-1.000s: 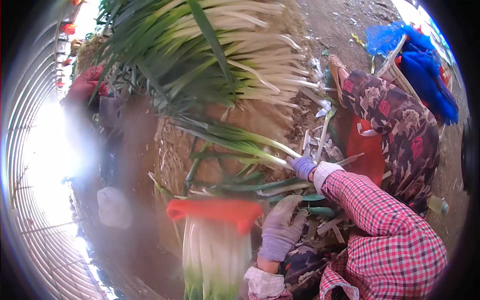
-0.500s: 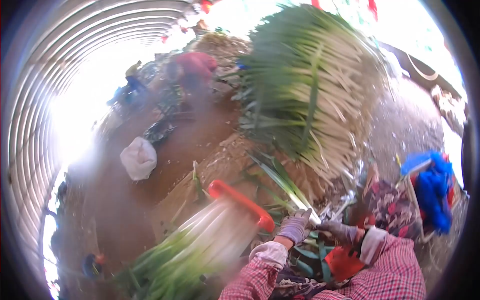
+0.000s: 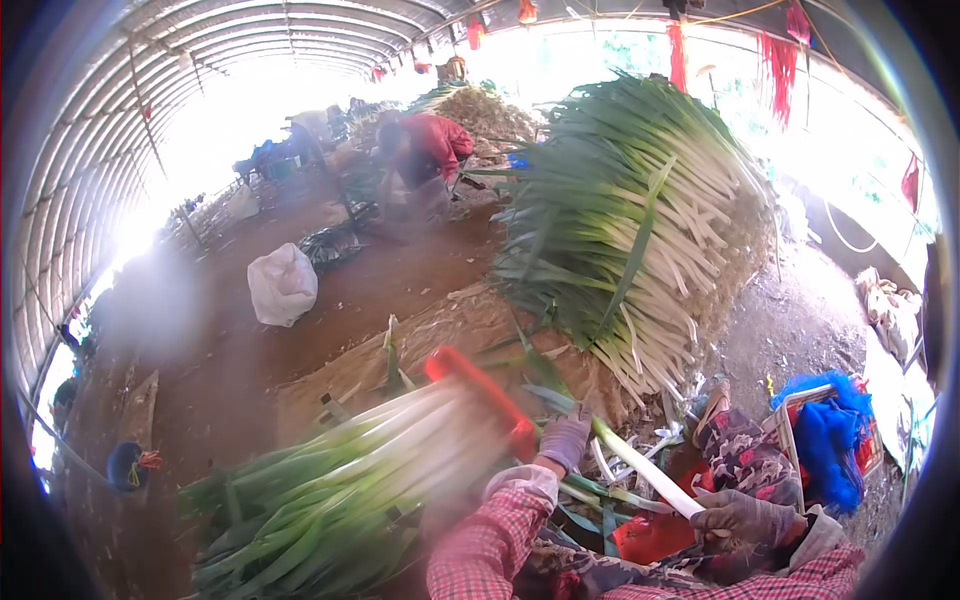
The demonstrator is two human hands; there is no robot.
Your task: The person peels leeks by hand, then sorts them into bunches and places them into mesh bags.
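Observation:
A long green onion (image 3: 648,468) lies slantwise between my hands, its white shaft toward the lower right. My left hand (image 3: 567,437), in a purplish glove, is closed around it near the green leaves. The gloved right hand (image 3: 745,522) grips the root end. Beside my left forearm, a row of trimmed green onions (image 3: 350,480) lies against an orange-red frame (image 3: 485,405), which is partly blurred. Peeled leaves and scraps (image 3: 600,490) sit below my hands, along with something red (image 3: 650,538) near my lap.
Ahead rises a large heap of green onions (image 3: 640,210). A white sack (image 3: 283,285) stands on the brown ground to the left. At right is a crate (image 3: 800,405) with blue netting (image 3: 835,440). A person in red (image 3: 432,150) bends over further back.
My right hand has moved down and right, away from my left, and the onion now spans the gap between them. The camera view has tilted upward, showing more of the roof.

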